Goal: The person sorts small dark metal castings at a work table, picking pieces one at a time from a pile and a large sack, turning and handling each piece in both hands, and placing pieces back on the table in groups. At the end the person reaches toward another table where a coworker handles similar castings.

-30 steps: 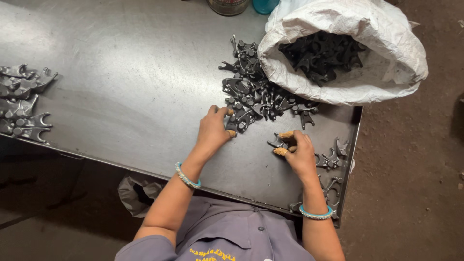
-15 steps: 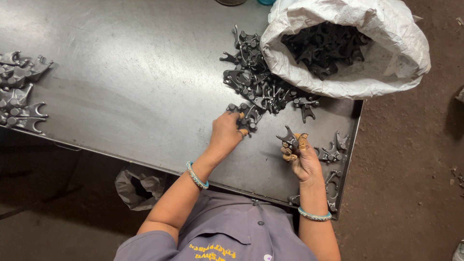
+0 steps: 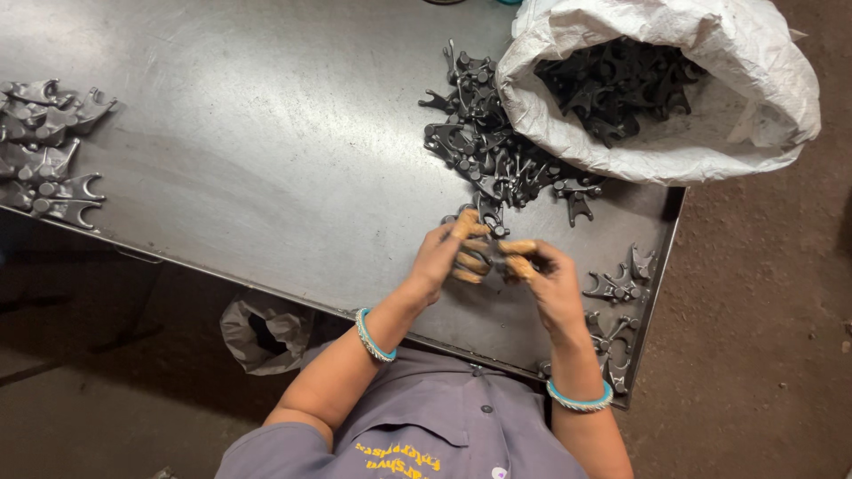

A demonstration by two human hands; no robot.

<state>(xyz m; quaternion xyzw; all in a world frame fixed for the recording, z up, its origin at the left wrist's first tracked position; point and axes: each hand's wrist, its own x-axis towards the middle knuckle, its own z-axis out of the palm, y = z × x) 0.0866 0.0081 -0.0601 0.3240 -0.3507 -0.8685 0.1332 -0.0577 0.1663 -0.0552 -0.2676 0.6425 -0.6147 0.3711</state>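
Head view shows my two hands now drawn together over the steel table, where half a second ago they were apart: the left hand was reaching into the loose pile, the right hand was off to its own side with a part in it. Now both meet on one small dark forked metal part, my left fingers curled around one end and my right fingers pinching the other. Both are clenched on it, and the piece is mostly hidden between them, held just above the table near its front edge. To my judgement, this means I am turning or checking that one piece, not picking another.

The white woven sack lies open on the far right corner, its mouth rolled back, with a heap of the same dark parts inside. More have spilled from it into a pile just beyond my hands. A few parts lie by the right edge, and another group sits at the far left. A crumpled grey bag hangs below the table edge; I cannot tell what it holds.
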